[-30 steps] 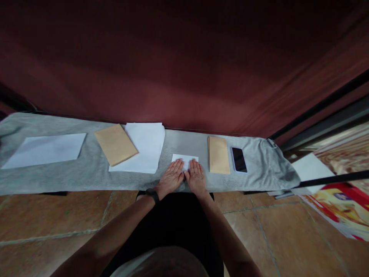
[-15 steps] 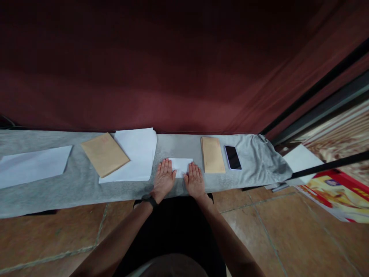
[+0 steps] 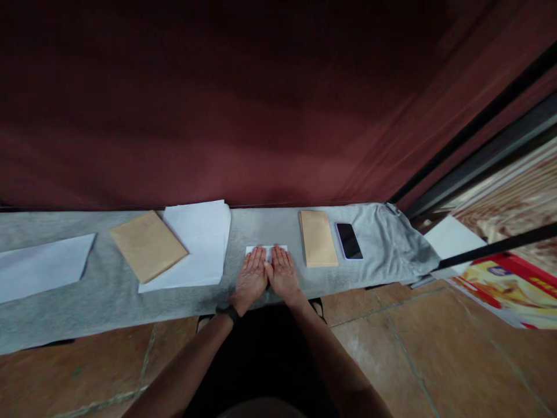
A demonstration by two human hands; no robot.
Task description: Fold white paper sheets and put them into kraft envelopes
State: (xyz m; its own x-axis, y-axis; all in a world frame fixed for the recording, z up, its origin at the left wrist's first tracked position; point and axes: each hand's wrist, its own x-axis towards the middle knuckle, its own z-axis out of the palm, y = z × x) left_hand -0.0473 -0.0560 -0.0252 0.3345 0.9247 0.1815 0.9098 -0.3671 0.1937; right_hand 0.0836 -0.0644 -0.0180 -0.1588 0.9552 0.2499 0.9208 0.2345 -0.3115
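A small folded white paper (image 3: 266,251) lies on the grey cloth (image 3: 108,290) in front of me. My left hand (image 3: 251,277) and my right hand (image 3: 282,273) lie flat on it side by side, fingers stretched out and touching each other. Only the paper's far edge shows beyond my fingertips. A dark band sits on my left wrist.
A brown envelope (image 3: 318,238) and a dark phone (image 3: 348,240) lie to the right. Left are a stack of white sheets (image 3: 195,241) with another brown envelope (image 3: 147,245) on it, and a white sheet (image 3: 41,267). A red curtain hangs behind. A colourful poster (image 3: 505,290) lies at right.
My hands slid apart along the folded paper, then came back together over its middle. The view has shifted a little.
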